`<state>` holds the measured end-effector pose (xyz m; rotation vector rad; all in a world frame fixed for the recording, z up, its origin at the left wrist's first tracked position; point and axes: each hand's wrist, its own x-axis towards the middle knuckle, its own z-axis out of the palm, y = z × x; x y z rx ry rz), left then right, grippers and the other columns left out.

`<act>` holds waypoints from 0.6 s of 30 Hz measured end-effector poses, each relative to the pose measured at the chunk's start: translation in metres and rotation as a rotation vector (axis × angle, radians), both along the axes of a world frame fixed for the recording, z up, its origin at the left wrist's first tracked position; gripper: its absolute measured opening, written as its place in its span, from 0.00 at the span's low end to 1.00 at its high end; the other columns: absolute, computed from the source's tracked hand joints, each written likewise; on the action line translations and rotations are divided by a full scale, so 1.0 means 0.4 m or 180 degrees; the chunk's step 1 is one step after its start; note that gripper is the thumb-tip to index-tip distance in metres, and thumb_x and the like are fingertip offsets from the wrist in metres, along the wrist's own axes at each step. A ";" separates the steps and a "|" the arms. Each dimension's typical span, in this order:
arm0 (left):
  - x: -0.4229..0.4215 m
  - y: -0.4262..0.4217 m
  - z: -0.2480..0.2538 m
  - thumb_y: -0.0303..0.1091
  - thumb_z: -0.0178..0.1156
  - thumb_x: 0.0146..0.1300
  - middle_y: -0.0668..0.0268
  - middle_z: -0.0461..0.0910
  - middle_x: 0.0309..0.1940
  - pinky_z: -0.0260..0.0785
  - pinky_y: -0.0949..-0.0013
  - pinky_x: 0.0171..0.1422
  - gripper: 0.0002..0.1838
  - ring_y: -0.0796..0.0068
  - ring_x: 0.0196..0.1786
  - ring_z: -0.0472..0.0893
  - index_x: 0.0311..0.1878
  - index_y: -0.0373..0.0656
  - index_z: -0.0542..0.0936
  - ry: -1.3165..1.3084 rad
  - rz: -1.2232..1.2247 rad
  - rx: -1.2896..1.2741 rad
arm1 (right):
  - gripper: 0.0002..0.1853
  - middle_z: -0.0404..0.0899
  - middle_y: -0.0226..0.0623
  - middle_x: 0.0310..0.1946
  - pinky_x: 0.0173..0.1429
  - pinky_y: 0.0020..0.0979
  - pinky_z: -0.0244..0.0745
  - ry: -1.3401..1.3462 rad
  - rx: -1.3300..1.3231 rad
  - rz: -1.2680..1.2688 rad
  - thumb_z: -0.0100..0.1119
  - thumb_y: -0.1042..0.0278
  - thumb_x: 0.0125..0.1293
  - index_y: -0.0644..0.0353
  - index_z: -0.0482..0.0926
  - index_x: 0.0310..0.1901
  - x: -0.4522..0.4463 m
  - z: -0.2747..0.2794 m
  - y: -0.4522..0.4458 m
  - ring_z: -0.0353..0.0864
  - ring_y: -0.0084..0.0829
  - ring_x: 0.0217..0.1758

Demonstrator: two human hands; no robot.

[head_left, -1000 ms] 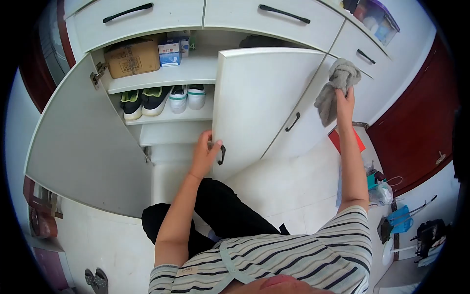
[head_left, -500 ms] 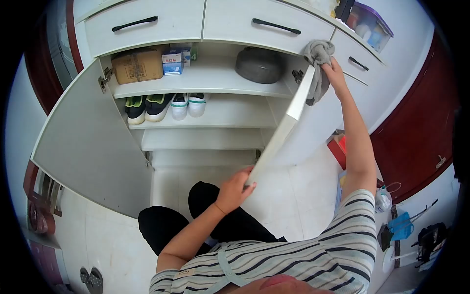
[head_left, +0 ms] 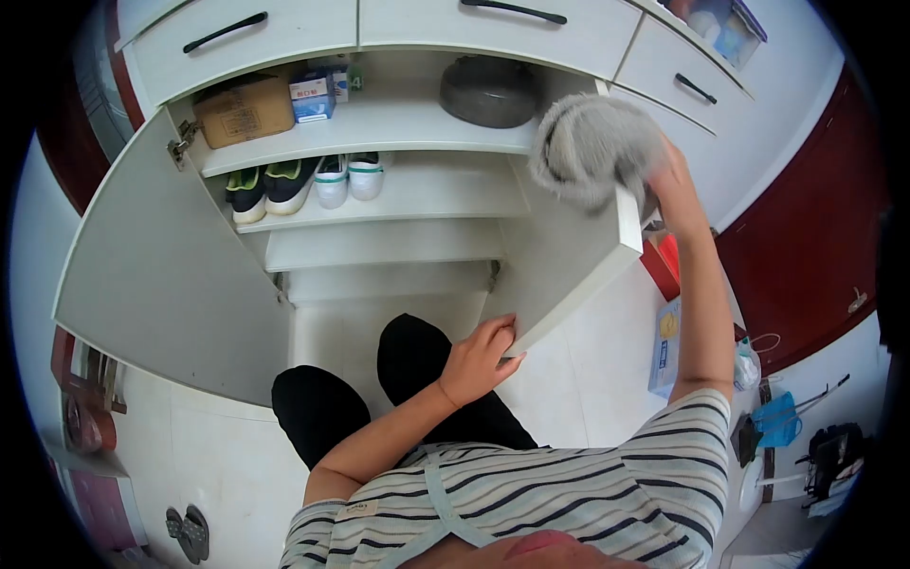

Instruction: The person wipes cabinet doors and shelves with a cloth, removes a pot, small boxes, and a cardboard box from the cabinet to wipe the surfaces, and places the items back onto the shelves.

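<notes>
My right hand grips a grey cloth, which is bunched over the top of the right cabinet door and blurred by motion. Some fingers are hidden behind the cloth. Lower down, my left hand holds the same door near its bottom corner, fingers on the inner face and thumb at the edge. The door stands open, its inner side facing me. Across from it, the left cabinet door also hangs open.
Inside the cabinet, a cardboard box, a small blue-and-white box and a dark pot share the upper shelf. Dark sneakers and white shoes sit below. A red box and slippers are on the floor.
The right door has swung wider, so its inner face now shows. My right hand has brought the cloth from the door's outer side over its top edge. My left hand still holds the door.
</notes>
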<state>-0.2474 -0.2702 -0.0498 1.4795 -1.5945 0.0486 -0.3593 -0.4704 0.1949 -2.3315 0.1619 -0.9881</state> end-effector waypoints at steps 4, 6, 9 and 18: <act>-0.036 -0.015 0.021 0.41 0.65 0.52 0.61 0.73 0.49 0.76 0.67 0.38 0.19 0.63 0.42 0.79 0.41 0.39 0.73 -0.0169 -0.0101 0.0080 | 0.25 0.75 0.36 0.46 0.58 0.27 0.64 -0.0060 -0.0161 -0.0377 0.52 0.61 0.55 0.67 0.71 0.53 -0.102 -0.053 0.085 0.71 0.25 0.48; -0.057 -0.028 0.026 0.41 0.65 0.52 0.60 0.72 0.48 0.75 0.67 0.37 0.19 0.63 0.42 0.79 0.39 0.39 0.72 -0.0175 -0.0176 0.0033 | 0.25 0.74 0.37 0.47 0.58 0.28 0.64 -0.0365 0.0258 -0.0797 0.51 0.62 0.57 0.66 0.70 0.55 -0.156 -0.079 0.051 0.71 0.26 0.49; -0.093 -0.053 0.026 0.43 0.64 0.53 0.60 0.70 0.46 0.75 0.68 0.35 0.18 0.65 0.44 0.77 0.37 0.41 0.71 -0.0216 -0.0271 -0.0013 | 0.25 0.73 0.38 0.49 0.57 0.30 0.65 -0.0745 0.0839 -0.1423 0.51 0.63 0.60 0.65 0.68 0.58 -0.237 -0.110 -0.002 0.71 0.28 0.51; -0.152 -0.115 0.006 0.44 0.61 0.55 0.59 0.67 0.48 0.76 0.66 0.40 0.17 0.63 0.48 0.74 0.39 0.44 0.69 -0.0302 -0.0558 -0.0044 | 0.25 0.75 0.45 0.50 0.59 0.37 0.67 -0.2205 0.1076 -0.1609 0.53 0.59 0.62 0.71 0.68 0.55 -0.317 -0.159 0.150 0.76 0.37 0.51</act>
